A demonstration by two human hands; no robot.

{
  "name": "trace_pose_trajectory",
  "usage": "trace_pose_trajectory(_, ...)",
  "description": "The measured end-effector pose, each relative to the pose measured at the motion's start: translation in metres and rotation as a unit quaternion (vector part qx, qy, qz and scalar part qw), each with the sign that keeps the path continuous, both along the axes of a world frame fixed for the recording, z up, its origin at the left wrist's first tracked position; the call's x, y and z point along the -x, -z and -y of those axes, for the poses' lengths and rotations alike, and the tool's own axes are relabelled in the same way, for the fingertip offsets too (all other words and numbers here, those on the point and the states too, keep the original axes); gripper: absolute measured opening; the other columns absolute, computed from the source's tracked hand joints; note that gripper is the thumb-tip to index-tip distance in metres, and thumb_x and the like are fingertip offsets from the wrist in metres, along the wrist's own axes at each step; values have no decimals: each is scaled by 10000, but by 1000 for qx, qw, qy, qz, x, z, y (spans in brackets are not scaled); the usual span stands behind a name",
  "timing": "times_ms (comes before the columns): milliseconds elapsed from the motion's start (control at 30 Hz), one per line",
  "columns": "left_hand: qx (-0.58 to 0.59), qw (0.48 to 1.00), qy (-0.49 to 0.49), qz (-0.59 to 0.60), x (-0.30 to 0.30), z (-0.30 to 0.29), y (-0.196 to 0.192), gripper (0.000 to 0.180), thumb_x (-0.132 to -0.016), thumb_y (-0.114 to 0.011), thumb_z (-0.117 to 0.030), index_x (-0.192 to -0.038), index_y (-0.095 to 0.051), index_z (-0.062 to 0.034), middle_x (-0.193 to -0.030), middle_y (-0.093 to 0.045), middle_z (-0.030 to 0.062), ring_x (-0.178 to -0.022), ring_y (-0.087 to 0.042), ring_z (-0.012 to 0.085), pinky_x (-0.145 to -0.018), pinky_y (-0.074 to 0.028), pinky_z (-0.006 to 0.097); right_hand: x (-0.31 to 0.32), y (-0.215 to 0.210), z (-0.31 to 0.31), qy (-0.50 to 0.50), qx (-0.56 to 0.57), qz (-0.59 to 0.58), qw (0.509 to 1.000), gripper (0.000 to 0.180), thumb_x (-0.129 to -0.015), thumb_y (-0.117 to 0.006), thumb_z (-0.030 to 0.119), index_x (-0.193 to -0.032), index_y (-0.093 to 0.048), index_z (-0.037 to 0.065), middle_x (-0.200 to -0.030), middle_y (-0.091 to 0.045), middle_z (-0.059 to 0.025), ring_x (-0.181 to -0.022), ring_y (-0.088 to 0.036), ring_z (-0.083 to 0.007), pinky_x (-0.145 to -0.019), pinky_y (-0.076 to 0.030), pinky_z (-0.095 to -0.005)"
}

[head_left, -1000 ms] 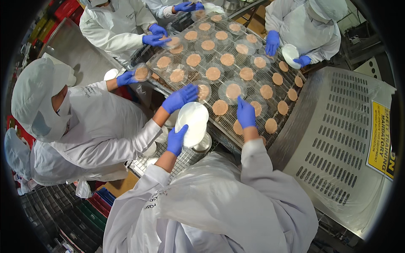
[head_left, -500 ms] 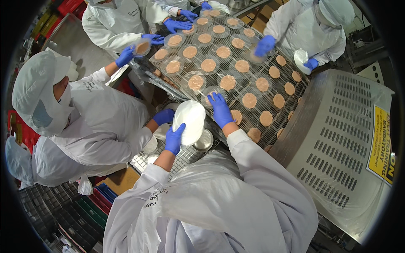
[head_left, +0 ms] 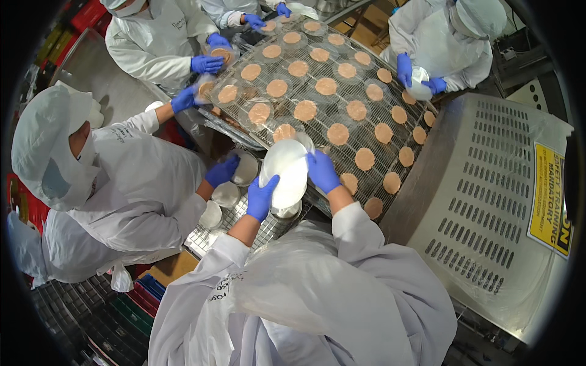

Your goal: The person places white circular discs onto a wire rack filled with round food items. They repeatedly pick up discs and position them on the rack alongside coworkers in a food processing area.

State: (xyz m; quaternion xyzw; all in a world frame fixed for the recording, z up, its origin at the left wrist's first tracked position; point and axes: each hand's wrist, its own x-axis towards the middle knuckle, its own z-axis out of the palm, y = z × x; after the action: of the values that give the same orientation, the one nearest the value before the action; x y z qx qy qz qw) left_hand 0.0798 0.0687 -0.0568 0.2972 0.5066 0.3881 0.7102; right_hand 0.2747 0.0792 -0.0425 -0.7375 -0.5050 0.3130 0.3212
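My left hand point(head_left: 262, 199), in a blue glove, is closed on a stack of thin white round sheets point(head_left: 285, 174), held tilted in front of me. At the stack's right edge, my right hand point(head_left: 322, 171) pinches a translucent round sheet point(head_left: 304, 142) that sticks up past the stack. Just beyond my hands runs a wire mesh conveyor point(head_left: 317, 146) carrying rows of flat, pinkish-tan round patties point(head_left: 338, 134). Several patties at the far side lie with clear round sheets; those nearest my right hand, such as one patty point(head_left: 364, 159), look bare.
On my left a co-worker point(head_left: 134, 177) reaches over round metal tins point(head_left: 226, 195) on a wire rack. Other co-workers point(head_left: 165, 43) handle patties at the far left edge. Across the belt, another co-worker point(head_left: 436, 49) holds white sheets point(head_left: 419, 84). A slotted metal cover point(head_left: 482, 195) stands right.
My right hand has drawn back from a patty on the belt to the stack's edge. The patties have shifted slightly toward the near right. The person across has brought both hands to their sheets.
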Motion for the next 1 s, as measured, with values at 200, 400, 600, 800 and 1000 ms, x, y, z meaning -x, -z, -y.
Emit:
trace_pose_trajectory(200,34,999,-5,-11,12,3,-17,434,-810,-682,-162,-1153,-528,56,-1017,-623,120,-860,-620,172,-742,-508,291,-126,23,-22,34,41,62,997,245,-843,-536,136,-1044,-610,15,-935,-644,-114,-786,-614,-237,-741,-493,-330)
trace_pose_trajectory(400,37,999,16,-14,16,18,-18,435,-805,-681,-159,-1152,-530,56,-1019,-622,123,-863,-621,179,-747,-506,295,-220,22,-21,165,-136,254,943,370,-825,-527,158,-1170,-555,28,-1080,-596,-212,-937,-599,-299,-828,-465,-391)
trace_pose_trajectory(600,40,999,24,-27,0,18,-16,449,-800,-690,-163,-1158,-531,57,-1028,-621,127,-869,-622,185,-756,-507,300,-120,9,24,35,110,183,976,383,-838,-493,101,-1213,-556,148,-1158,-578,-167,-1004,-585,-307,-829,-461,-364)
trace_pose_trajectory(800,39,995,91,-18,-14,-1,-13,457,-794,-700,-157,-1159,-530,58,-1048,-617,134,-889,-619,188,-775,-506,301,-19,-40,7,-52,17,4,998,244,-878,-518,217,-992,-591,13,-876,-618,-240,-845,-601,-364,-737,-469,-414)
trace_pose_trajectory(1000,33,999,12,0,-19,8,-3,401,-785,-703,-146,-1111,-567,44,-1023,-628,132,-862,-623,180,-748,-513,297,-58,-5,1,-23,-87,47,995,273,-891,-476,218,-928,-607,-19,-882,-611,-246,-789,-598,-383,-697,-474,-432)
